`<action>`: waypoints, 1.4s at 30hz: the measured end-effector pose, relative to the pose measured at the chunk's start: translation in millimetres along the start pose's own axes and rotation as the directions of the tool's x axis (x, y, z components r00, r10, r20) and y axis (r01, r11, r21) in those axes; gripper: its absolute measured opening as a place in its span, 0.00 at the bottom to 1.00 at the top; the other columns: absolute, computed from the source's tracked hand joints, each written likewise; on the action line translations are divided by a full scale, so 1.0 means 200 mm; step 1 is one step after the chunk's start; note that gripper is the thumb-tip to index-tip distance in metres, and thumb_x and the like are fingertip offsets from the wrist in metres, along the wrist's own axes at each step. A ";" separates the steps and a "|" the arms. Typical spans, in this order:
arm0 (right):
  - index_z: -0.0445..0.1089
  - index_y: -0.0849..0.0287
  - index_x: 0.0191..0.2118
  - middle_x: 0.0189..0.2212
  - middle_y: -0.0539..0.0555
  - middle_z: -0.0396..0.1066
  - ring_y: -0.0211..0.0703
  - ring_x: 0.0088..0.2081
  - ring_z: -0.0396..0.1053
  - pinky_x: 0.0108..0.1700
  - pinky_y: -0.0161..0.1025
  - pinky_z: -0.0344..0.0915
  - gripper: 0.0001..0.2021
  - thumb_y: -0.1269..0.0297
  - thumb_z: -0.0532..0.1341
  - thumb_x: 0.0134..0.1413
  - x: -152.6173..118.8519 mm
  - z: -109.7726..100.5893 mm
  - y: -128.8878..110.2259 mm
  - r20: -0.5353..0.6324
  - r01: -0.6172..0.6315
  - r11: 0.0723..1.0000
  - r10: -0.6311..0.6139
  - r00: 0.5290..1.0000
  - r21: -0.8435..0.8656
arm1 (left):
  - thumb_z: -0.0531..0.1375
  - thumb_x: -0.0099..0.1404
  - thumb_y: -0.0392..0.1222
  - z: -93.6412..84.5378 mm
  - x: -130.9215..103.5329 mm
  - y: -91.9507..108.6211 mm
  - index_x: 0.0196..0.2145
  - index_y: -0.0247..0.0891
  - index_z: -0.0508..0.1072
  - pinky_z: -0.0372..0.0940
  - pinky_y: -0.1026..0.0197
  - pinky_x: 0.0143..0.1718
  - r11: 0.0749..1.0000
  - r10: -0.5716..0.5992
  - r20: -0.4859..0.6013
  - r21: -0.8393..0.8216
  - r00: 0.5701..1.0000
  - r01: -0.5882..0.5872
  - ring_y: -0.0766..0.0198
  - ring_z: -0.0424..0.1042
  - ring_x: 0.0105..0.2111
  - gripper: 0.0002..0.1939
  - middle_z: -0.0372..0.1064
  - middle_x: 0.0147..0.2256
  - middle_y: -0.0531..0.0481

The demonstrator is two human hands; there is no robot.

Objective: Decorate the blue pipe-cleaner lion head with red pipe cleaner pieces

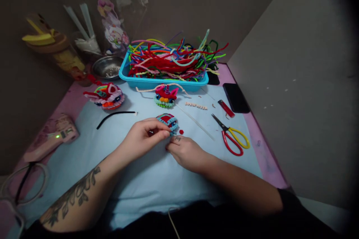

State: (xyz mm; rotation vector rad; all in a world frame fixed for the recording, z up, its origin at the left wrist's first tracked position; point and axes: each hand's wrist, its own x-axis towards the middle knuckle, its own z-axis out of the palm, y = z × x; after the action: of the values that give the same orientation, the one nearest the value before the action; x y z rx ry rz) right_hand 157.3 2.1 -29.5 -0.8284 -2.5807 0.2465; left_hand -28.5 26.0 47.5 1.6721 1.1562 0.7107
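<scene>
A small red and blue pipe-cleaner figure [168, 120] is at the middle of the blue cloth, partly hidden by my fingers. My left hand [147, 132] is closed around its near left side, thumb and fingers pressed together on it. Just below and to the right, my right hand [186, 151] is closed with fingers curled under; what it pinches is too small and hidden to name. A little red piece [181, 132] lies beside the figure. Behind it sits a finished-looking red and teal figure [165, 97], and a larger pink and red one [108, 96] stands to the left.
A blue tray [168, 83] of colourful pipe cleaners stands at the back. Scissors [231, 134], a red lighter [226, 108] and a black phone [236, 98] lie right. A pink glue gun [52, 140] and a black strip [114, 116] lie left, a metal bowl [108, 68] behind.
</scene>
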 end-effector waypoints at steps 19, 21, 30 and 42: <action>0.69 0.61 0.31 0.30 0.56 0.69 0.43 0.32 0.63 0.31 0.37 0.60 0.13 0.73 0.49 0.61 0.03 -0.06 -0.05 0.114 0.052 0.999 -0.051 0.992 -0.004 | 0.56 0.56 0.34 0.03 -0.02 -0.13 0.29 0.37 0.75 0.60 0.64 0.33 0.874 -0.055 0.386 0.464 0.921 -0.142 0.61 0.70 0.31 0.08 0.74 0.30 0.48; 0.70 0.61 0.31 0.30 0.55 0.69 0.43 0.32 0.63 0.32 0.37 0.61 0.12 0.73 0.51 0.60 0.04 -0.06 -0.05 0.130 0.057 0.998 -0.056 0.990 -0.010 | 0.56 0.57 0.34 0.04 -0.02 -0.16 0.29 0.36 0.74 0.59 0.63 0.32 0.861 -0.038 0.383 0.482 0.923 -0.165 0.60 0.70 0.31 0.07 0.73 0.30 0.48; 0.70 0.61 0.31 0.30 0.53 0.69 0.38 0.33 0.67 0.38 0.34 0.66 0.04 0.70 0.60 0.55 0.05 -0.02 -0.01 0.064 -0.042 0.968 0.027 0.998 0.249 | 0.57 0.56 0.31 0.06 -0.03 -0.19 0.28 0.35 0.72 0.56 0.62 0.32 0.876 0.008 0.365 0.446 0.931 -0.182 0.60 0.67 0.30 0.04 0.71 0.30 0.48; 0.70 0.62 0.27 0.25 0.53 0.68 0.38 0.29 0.64 0.34 0.34 0.63 0.13 0.69 0.52 0.61 0.04 -0.03 -0.03 -0.047 0.091 0.986 -0.085 0.995 0.138 | 0.57 0.55 0.32 0.01 -0.02 -0.10 0.29 0.36 0.74 0.56 0.65 0.29 0.899 -0.070 0.448 0.415 0.891 -0.138 0.65 0.66 0.27 0.06 0.72 0.28 0.51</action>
State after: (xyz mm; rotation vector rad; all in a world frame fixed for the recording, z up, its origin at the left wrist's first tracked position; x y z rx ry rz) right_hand 151.1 3.0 -20.1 -0.6606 -2.5211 0.3748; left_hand -36.1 24.6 29.2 2.0970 0.9855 0.0479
